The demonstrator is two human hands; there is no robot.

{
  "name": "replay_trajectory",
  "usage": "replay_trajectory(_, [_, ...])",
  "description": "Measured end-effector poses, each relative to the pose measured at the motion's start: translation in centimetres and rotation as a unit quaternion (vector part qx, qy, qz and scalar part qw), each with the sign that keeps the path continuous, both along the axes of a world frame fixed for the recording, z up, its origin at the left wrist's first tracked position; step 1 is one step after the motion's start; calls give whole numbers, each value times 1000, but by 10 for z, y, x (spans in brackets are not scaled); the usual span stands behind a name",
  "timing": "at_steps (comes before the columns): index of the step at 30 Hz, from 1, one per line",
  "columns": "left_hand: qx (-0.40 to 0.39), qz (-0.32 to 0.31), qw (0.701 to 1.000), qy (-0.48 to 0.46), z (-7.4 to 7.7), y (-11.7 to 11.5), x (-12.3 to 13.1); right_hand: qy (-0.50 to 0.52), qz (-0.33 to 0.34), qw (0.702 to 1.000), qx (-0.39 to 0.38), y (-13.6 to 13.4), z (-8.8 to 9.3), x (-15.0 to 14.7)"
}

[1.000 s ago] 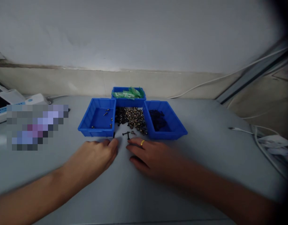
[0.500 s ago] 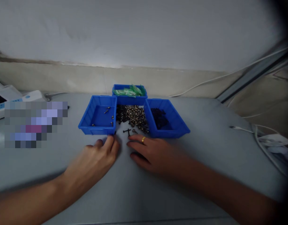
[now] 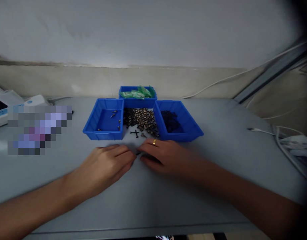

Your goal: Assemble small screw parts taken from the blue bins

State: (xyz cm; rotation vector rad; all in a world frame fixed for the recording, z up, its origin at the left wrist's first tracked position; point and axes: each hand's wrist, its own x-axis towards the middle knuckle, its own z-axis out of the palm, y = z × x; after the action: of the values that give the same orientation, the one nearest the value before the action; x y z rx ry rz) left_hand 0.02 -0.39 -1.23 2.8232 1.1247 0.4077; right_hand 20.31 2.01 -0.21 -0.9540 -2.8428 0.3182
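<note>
My left hand is closed, its fingertips pinched together low over the table. At those fingertips a small dark piece sticks out toward the right; its kind is too small to make out. My right hand, with a gold ring, meets it from the other side, finger and thumb curled in around the piece. What the right fingertips hold is hidden. Just beyond the hands lie a few loose black screws and a brassy one. Behind them is a heap of brassy and black screws.
Blue bins flank the heap: the left bin has several screws, the right bin dark small parts. A rear bin holds green plastic bags. A power strip sits left; white cables lie right.
My left hand has moved right, from the left bin's front corner to my right hand. The right fingers have drawn back from the loose screws and closed in. The view has tilted slightly.
</note>
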Motion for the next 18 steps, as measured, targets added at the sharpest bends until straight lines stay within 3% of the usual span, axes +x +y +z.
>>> replay_trajectory(8, [-40,9,998,-54,-2,4,0,2,27,999,20,5,-6,0])
replay_trajectory(12, [-42,48,998,-29,-2,6,2,11,31,999,17,4,-5,1])
replay_trajectory(18, [-54,45,997,-13,-1,4,3,10,33,999,5,4,0,3])
